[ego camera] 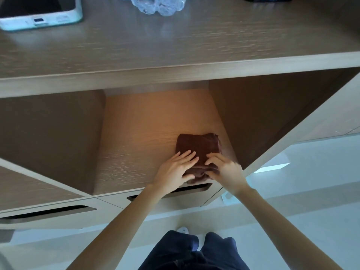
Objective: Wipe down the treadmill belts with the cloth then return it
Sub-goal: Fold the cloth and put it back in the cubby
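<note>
So it's a big pale wood cabinet [194, 75] shot from above. Its flat top [175, 45] fills the upper part of the view, and there's an open shelf [146, 133] underneath lit with a warm orange glow. Darker wood panels wall the shelf in on both sides. Below the shelf front there's a cut-out slot [194, 189], and another slot runs along the lower left. The floor [311, 191] is white and glossy, with a bright patch of light on the right.

The person's dark trousers [194, 254] show at the bottom, with a white shoe [183, 229] peeking out just above.

The cloth [196, 145] is brown and folded. It's lying on the shelf, towards the front right, close to the right wall. Both hands are on its near end. The left hand [173, 170] lies on the cloth's left side with fingers pretty much straight and flat, pressing rather than grabbing. The right hand [226, 170] is on the right side, fingers curled and thumb tucked in at the near edge, pinching a fold of the cloth. The far half of the cloth sticks out past both sets of fingers.

Up on the top: a phone [39, 16] in a mint case at far left, a clear glass thing [157, 4] in the middle, and something dark cut off at the upper right, can't tell what.
</note>
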Available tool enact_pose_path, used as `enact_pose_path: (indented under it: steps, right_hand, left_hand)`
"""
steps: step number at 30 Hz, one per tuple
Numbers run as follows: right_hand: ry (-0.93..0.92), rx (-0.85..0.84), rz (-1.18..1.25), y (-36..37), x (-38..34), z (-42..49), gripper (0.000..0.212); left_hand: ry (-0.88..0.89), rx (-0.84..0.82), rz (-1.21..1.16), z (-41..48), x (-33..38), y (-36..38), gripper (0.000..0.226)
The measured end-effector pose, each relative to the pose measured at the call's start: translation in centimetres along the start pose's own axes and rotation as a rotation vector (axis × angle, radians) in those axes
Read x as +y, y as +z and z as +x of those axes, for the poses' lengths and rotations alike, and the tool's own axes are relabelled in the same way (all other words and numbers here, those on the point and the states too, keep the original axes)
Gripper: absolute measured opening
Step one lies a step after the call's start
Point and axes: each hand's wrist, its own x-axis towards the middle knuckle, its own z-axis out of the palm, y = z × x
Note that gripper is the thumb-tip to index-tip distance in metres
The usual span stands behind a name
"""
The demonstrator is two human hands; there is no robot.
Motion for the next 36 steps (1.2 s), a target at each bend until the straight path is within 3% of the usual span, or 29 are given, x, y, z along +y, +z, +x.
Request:
enact_pose_path:
  steps: [5, 8, 11, 17, 20, 23, 28, 36]
  right_hand:
    - [-0.017, 0.137, -0.076, 0.5, 0.5, 2.9, 0.026]
    - [-0.046, 0.236, -0.064, 1.2, 0.6, 2.2, 0.020]
    - [-0.024, 0.226, -0.042, 1.7, 0.9, 0.7, 0.017]
    - [-0.117, 0.088, -0.119, 1.9, 2.3, -1.3, 0.041]
    - [-0.025, 0.050, -0.068, 2.3, 2.0, -0.5, 0.050]
    - [0.068, 0.006, -0.033, 1.9, 2.0, 1.7, 0.044]
    - [0.091, 0.238, -0.065, 1.4, 0.1, 1.8, 0.036]
    - [0.124, -0.092, -0.163, 3.1, 1.8, 2.1, 0.052]
  left_hand:
    - [-0.168, 0.097, -0.006, 3.9, -0.4, -1.1, 0.041]
    - [-0.155, 0.219, -0.030, 4.0, 0.8, -0.8, 0.039]
    - [-0.135, 0.308, -0.052, 2.6, 1.5, 0.5, 0.041]
    - [-0.063, 0.121, 0.099, 0.3, 0.3, 2.4, 0.051]
    - [-0.093, 0.080, 0.092, 1.5, 0.1, 1.9, 0.049]
    - [-0.134, 0.087, 0.156, 3.6, 0.0, 0.9, 0.048]
    - [-0.123, 0.286, 0.193, 3.4, 1.8, 0.1, 0.039]
    - [-0.213, 0.230, 0.129, 1.7, 1.9, 2.5, 0.043]
